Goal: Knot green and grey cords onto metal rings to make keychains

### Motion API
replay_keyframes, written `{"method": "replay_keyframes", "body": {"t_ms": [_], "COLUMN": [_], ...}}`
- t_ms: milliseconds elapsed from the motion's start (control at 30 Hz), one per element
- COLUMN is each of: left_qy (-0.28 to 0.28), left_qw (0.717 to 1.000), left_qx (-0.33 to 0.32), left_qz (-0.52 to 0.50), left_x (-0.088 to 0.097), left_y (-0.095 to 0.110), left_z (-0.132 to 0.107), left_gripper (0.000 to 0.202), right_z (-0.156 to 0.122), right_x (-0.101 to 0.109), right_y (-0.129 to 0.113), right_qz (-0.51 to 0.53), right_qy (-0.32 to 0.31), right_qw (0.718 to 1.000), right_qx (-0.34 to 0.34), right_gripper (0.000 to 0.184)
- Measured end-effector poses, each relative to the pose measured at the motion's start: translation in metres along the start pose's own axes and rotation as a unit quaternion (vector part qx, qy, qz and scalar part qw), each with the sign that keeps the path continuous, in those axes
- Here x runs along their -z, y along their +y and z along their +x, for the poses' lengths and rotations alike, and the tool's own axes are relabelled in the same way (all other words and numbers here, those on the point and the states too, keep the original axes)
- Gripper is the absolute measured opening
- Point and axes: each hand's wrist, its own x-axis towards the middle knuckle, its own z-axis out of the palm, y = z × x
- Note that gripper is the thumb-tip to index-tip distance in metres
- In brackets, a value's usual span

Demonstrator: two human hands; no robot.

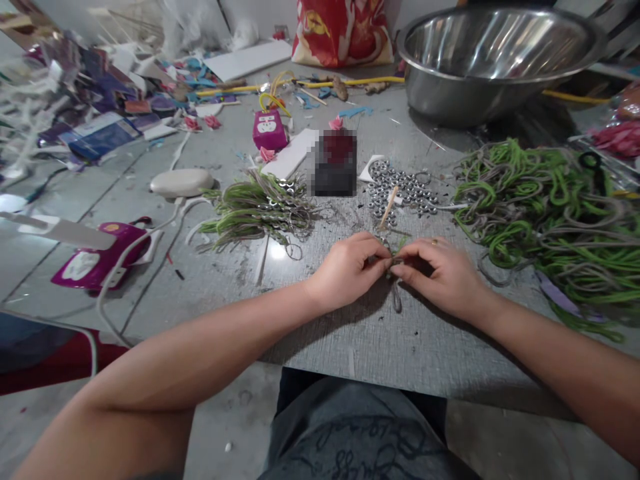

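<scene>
My left hand [353, 267] and my right hand [437, 270] meet over the table, fingertips pinched together on a short green and grey cord [397, 297]. A grey loop of it hangs below the fingers; the part between the fingertips is mostly hidden. Just beyond my hands lies a pile of small metal rings or hooks [405, 190], with a thin wooden stick [389, 208] on it. To the left is a bundle of green and grey cords with metal pieces [260, 210]. A large heap of green and grey cords [545, 227] lies to the right.
A steel basin [450, 93] stands at the back right, beside a red bag [343, 33]. Purple power blocks [270, 130] and a white cable [105, 293] are on the left. Scraps and packaging [100, 100] cover the back left. A blurred-out dark object [334, 163] lies mid-table.
</scene>
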Motion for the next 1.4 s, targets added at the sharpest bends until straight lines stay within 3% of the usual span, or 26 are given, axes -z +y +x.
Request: {"method": "replay_keyframes", "body": {"t_ms": [200,400,833,1167,1400], "left_qy": [-0.007,-0.025,-0.173,-0.199,-0.199], "left_qw": [1.000,0.999,0.980,0.975,0.975], "left_qx": [0.023,0.025,-0.003,0.013,0.019], "left_qz": [-0.001,0.022,0.099,0.099,0.099], "left_x": [0.000,-0.002,0.007,0.008,0.007], "left_y": [-0.002,-0.001,0.008,0.005,0.005], "left_z": [0.001,0.002,0.002,0.003,0.004], "left_gripper": [0.009,0.012,0.015,0.021,0.024], "right_z": [-0.003,-0.003,-0.006,-0.006,-0.008], "right_x": [-0.005,-0.003,-0.003,-0.001,0.004], "right_y": [0.005,0.003,0.005,0.004,0.000], "right_qz": [-0.055,-0.043,-0.037,-0.055,-0.081], "right_qy": [-0.038,-0.044,-0.041,-0.044,-0.026], "right_qw": [0.996,0.996,0.996,0.995,0.982], "right_qx": [0.053,0.070,0.070,0.065,0.171], "right_gripper": [0.018,0.013,0.009,0.007,0.015]}}
